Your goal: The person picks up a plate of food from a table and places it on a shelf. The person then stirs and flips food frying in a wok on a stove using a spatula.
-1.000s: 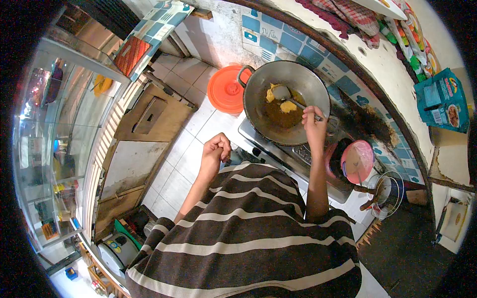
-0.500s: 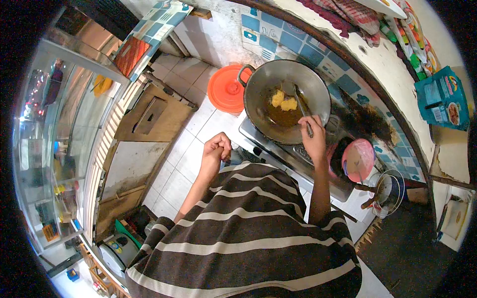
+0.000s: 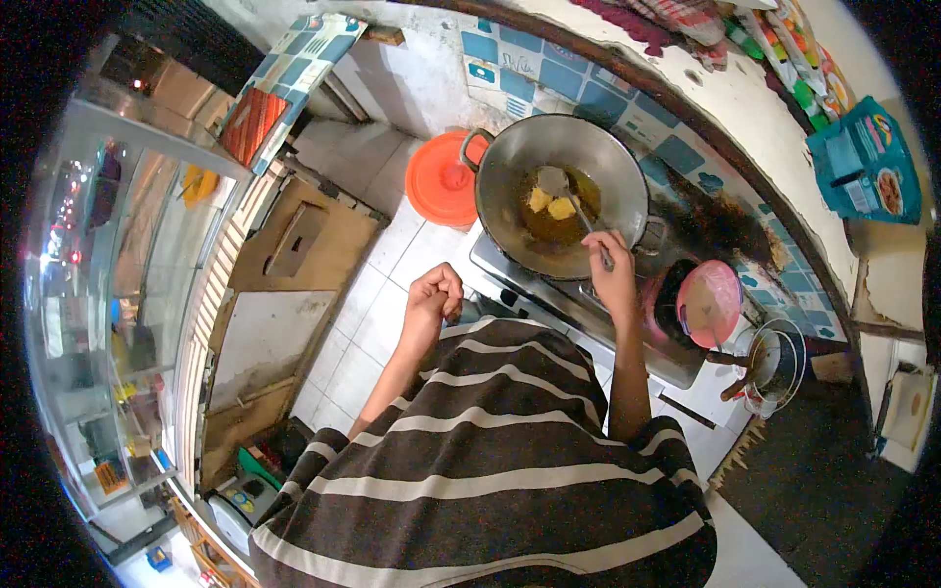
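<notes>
My right hand [image 3: 613,269] is closed around the handle of a metal spatula [image 3: 554,180], whose head is down inside a large wok [image 3: 613,157]. Dark yellow oil [image 3: 549,227] lies in the bottom of the wok. Two yellow pieces of food [image 3: 561,208] sit in the oil, right by the spatula's head. The wok stands on a metal stove [image 3: 637,343]. In front of my body, left of the stove, my left hand [image 3: 432,294] is held up with its fingers curled in; nothing shows in it.
An orange lid [image 3: 439,181] is on the floor side, left of the wok. Right of the stove are a pink bowl [image 3: 711,304] and a wire basket [image 3: 779,367]. A teal packet [image 3: 863,162] hangs at the upper right. A glass display case [image 3: 127,294] stands far left.
The spatula's head has turned its flat face up and shifted left over the food pieces. My right hand has moved slightly left. My left hand stays curled in about the same place.
</notes>
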A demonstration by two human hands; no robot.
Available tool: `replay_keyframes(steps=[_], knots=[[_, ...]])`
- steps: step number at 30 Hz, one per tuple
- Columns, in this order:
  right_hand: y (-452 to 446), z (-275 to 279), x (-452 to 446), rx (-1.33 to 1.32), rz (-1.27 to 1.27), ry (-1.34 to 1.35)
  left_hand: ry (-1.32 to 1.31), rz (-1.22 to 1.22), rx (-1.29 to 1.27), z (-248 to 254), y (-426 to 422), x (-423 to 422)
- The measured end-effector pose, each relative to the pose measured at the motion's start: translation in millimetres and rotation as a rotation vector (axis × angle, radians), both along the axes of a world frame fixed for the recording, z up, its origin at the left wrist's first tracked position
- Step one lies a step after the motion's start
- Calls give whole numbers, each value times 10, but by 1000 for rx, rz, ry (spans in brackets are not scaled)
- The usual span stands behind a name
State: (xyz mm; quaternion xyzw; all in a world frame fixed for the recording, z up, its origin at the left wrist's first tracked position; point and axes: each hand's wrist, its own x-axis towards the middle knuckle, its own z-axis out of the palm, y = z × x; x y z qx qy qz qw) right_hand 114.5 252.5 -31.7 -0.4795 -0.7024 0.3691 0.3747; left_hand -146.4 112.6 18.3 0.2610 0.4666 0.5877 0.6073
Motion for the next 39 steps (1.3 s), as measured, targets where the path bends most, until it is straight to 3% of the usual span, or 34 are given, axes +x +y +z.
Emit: replay_keyframes(steps=[2,5,16,19,23,27,29,32,34,36,38,39], knots=[[-24,-133,-34,-241,-183,232,-1,-16,15,41,25,-21],[-62,-240,-31,-363,-310,428,-5,-56,29,109,61,-90],[-237,-511,-94,-325,-454,526,-43,-92,4,123,45,-431],[-258,-547,-81,-296,-341,564,-65,-123,-8,62,13,-495],[-290,-539,-196,-355,-452,591,-75,-150,-18,-22,-55,-596],[-533,-342,-306,-317,-452,283,-38,-143,-44,-88,-87,-705],[-599,-276,-399,-155,-360,157,-54,-146,-17,-86,-97,-765],[-639,-308,-371,410,-268,-306,-58,-138,-23,-103,-99,-817],[-691,-337,-381,452,-318,-334,-68,-140,-11,-91,-110,-826],[-745,-329,-393,285,-386,-187,-72,-141,-6,-90,-124,-843],[-786,-152,-453,-92,-464,132,-73,-148,-4,-112,-131,-859],[-764,-186,-431,-116,-490,284,-60,-148,3,-132,-123,-858]])
